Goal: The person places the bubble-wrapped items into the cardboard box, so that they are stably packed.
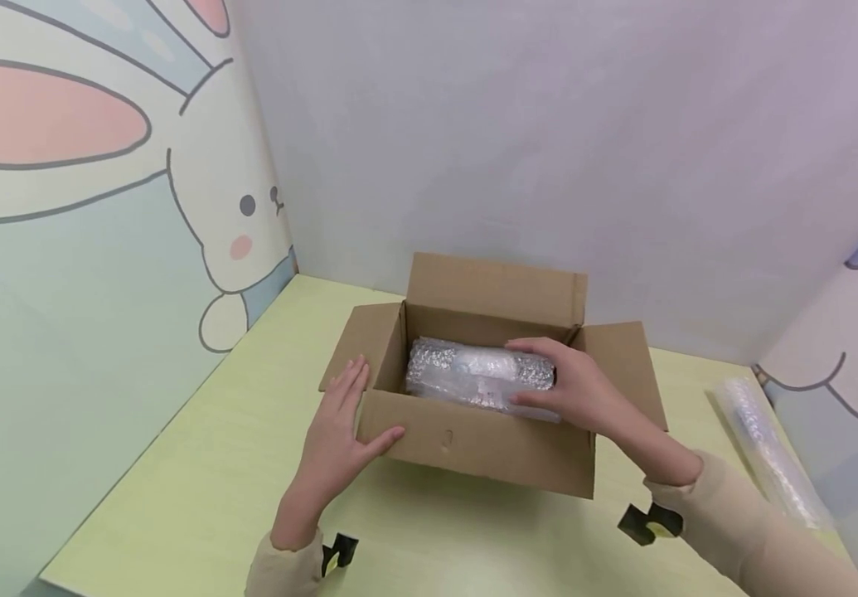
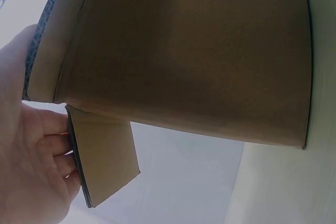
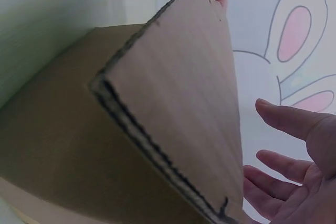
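Observation:
An open cardboard box (image 1: pixel 481 439) holds a bundle in clear bubble wrap (image 1: pixel 458 373). My right hand (image 1: pixel 574 385) is at the bundle's right end, fingers over the far side and thumb toward the near side. In the right wrist view this hand (image 3: pixel 294 166) has its thumb and fingers spread, with the wall showing between them; the bundle is hidden there. My left hand (image 1: pixel 335 435) rests at the box's near left corner, fingers extended along the left flap (image 1: pixel 361 344) and thumb on the front flap. The left wrist view shows its fingers (image 2: pixel 55 145) touching that flap's edge.
A roll of bubble wrap (image 1: pixel 768 452) lies at the right of the pale green table (image 1: pixel 227 473). The box's back flap (image 1: pixel 496 286) stands up near the wall, and its right flap (image 1: pixel 622 369) spreads outward beneath my right forearm. Rabbit drawings cover the side walls.

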`<action>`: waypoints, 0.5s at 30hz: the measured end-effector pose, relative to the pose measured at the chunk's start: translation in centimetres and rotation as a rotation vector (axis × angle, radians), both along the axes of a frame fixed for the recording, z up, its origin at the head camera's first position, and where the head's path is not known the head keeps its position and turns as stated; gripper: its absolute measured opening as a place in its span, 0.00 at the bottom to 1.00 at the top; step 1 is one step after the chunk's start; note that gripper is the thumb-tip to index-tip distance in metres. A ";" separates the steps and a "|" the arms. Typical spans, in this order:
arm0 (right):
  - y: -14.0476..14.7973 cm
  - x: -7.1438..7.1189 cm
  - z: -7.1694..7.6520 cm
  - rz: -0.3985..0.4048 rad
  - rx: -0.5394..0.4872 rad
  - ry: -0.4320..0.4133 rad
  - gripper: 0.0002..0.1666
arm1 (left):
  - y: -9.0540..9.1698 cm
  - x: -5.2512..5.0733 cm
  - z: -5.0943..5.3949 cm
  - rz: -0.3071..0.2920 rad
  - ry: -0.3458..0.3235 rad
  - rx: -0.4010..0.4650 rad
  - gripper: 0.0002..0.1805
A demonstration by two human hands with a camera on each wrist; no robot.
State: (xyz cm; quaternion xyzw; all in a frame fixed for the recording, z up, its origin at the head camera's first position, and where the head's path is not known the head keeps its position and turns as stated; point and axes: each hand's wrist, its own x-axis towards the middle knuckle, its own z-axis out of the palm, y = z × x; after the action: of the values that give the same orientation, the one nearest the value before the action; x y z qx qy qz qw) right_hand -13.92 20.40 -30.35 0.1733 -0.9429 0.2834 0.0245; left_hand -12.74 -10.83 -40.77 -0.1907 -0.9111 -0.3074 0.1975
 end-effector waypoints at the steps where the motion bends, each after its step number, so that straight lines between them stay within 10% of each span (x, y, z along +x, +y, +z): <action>1: 0.1 0.1 0.1 -0.001 -0.004 0.002 0.37 | 0.0 0.0 0.0 0.000 0.001 0.002 0.54; 15: 2.1 3.3 -0.7 -0.027 -0.219 -0.021 0.34 | 0.0 0.0 0.0 0.002 -0.004 0.004 0.54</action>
State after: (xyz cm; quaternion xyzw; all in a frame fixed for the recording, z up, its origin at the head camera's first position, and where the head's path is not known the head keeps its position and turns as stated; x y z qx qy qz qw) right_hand -10.58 22.48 -31.02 0.1540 -0.9088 0.3860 0.0373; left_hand -12.75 -10.84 -40.79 -0.1886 -0.9111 -0.3095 0.1964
